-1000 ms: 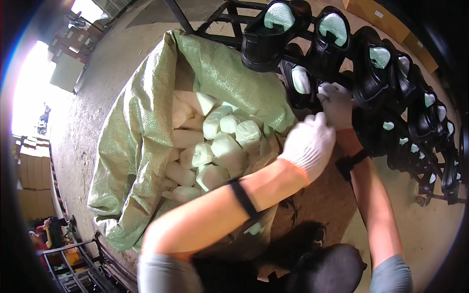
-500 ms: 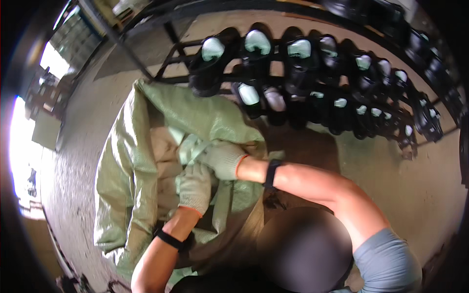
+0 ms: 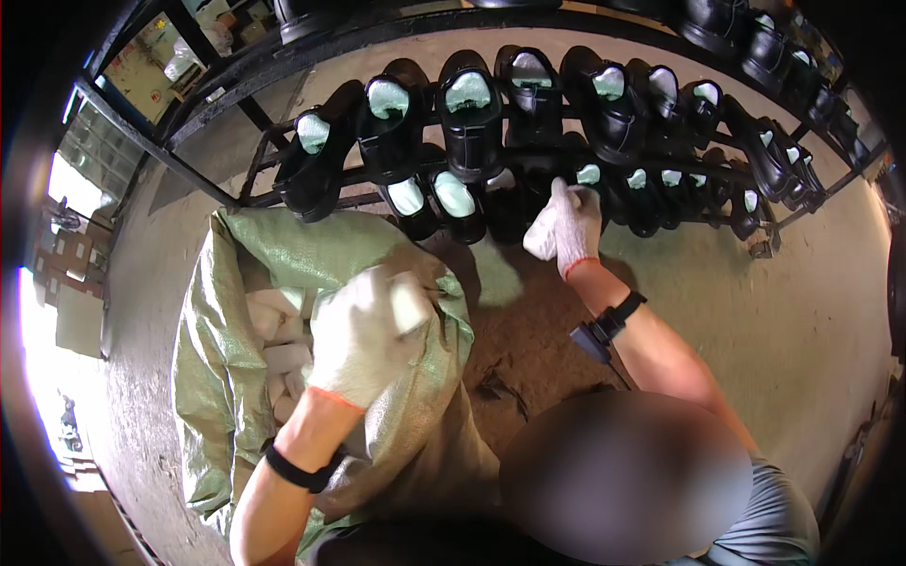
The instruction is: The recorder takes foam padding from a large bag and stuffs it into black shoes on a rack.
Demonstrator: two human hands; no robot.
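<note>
We had both hands in white knit gloves with orange cuffs. Our left hand (image 3: 363, 335) was raised over the mouth of the green woven sack (image 3: 406, 443), its fingers curled together around a pale paper wad (image 3: 408, 300) that showed at the fingertips; the picture was blurred there by motion, so we could not tell how tightly it was held. Just under and to the left of that hand, inside the sack, lay more pale wads (image 3: 274, 344), heaped against the sack's wall. A black band (image 3: 300, 469) sat on the left wrist, below the glove's cuff.

Our right hand (image 3: 571, 224) was stretched well away from the left, up at the lower row of the black metal rack (image 3: 226, 75). Its fingers were closed on another white wad (image 3: 543, 236) that stuck out at the hand's left side. Just beside it to the left stood a black shoe (image 3: 456, 203) already stuffed with pale paper, and above the hand an upper row of black shoes (image 3: 470, 113), each with a pale filling showing in its opening. More stuffed shoes (image 3: 651, 193) ran on to the right of the hand. A black watch (image 3: 604, 330) was strapped on the right wrist. The sack and rack stood on a brown concrete floor (image 3: 802, 311).
</note>
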